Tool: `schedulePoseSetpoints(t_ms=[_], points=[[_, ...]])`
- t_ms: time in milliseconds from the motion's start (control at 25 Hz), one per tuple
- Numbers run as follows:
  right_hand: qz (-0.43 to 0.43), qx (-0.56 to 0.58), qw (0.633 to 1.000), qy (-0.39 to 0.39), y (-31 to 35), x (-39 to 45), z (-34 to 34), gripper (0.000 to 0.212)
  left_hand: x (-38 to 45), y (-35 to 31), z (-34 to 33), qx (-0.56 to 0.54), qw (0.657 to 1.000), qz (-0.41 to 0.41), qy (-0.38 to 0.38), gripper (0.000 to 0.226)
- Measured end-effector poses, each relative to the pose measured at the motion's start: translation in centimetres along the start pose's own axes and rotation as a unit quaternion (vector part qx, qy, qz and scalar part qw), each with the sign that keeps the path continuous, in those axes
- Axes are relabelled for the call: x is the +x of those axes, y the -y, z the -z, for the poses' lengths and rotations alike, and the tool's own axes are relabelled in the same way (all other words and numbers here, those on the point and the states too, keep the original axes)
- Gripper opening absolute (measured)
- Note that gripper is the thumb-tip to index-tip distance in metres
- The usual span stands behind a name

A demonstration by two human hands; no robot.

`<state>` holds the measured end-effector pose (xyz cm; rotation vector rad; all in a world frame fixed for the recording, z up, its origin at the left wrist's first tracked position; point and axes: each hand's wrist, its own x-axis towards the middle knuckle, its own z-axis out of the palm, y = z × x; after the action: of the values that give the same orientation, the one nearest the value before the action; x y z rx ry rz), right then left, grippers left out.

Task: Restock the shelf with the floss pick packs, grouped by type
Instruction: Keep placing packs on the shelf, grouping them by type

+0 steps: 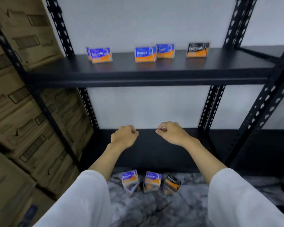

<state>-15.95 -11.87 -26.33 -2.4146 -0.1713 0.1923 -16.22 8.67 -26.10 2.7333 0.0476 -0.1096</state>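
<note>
Upper shelf (pixel 138 74), black metal rack: floss pick packs stand upright in three groups. Far left, Smooth packs (pixel 101 55), one in front with the edge of another showing behind it. Centre, two Round packs (pixel 145 54), the right one set slightly further back and overlapping the left one's edge. Right, one Charcoal pack (pixel 198 49), standing apart from the Round pair.

Lower shelf (pixel 154 153): bare of packs where visible.

Floor (pixel 154 210), marbled grey: more packs sit in a loose cluster just in front of the rack's base. Two blue ones labelled Smooth (pixel 130 178) side by side, a black Charcoal one (pixel 172 182) to their right, tilted. Further packs seem to lie beneath them; the blur hides how many.

Person stands facing the rack, both forearms out over the lower shelf, white sleeves (pixel 82 199) pushed to the elbow.

Left hand (pixel 124 135): fingers curled in loosely toward the palm, nothing visible in it.
Right hand (pixel 172 132): fingers curled likewise, thumb and forefinger tips close together; nothing held that I can make out.
Hands near each other, not touching.

Left of the rack: stacked brown cardboard cartons (pixel 20 99).
</note>
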Motion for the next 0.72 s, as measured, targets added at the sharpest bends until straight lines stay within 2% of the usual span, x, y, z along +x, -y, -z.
schedulePoseSetpoints(t_ms=[200,320,400,520,640,720], points=[[-0.103,-0.077,0.984,0.125,-8.9,3.7,-9.4,0.025,2.9,5.9,-11.1,0.024,0.979,0.106,0.171,0.033],[-0.165,-0.074,0.97,0.162,-13.4,4.8,-15.1,0.043,4.4,9.9,-17.6,0.011,0.964,0.156,0.215,0.034],[-0.191,-0.07,0.966,0.162,-15.5,5.2,-18.3,0.053,4.7,12.2,-21.2,-0.015,0.961,0.19,0.201,0.036],[-0.223,-0.05,0.961,0.152,-17.4,5.7,-22.4,0.061,4.6,13.7,-24.9,-0.055,0.953,0.253,0.156,0.056],[-0.266,-0.018,0.956,0.121,-18.1,6.1,-25.9,0.069,4.6,13.1,-27.0,-0.083,0.941,0.305,0.123,0.076],[-0.296,-0.009,0.949,0.106,-17.7,6.4,-28.0,0.071,4.7,12.8,-27.9,-0.08,0.939,0.321,0.095,0.077]])
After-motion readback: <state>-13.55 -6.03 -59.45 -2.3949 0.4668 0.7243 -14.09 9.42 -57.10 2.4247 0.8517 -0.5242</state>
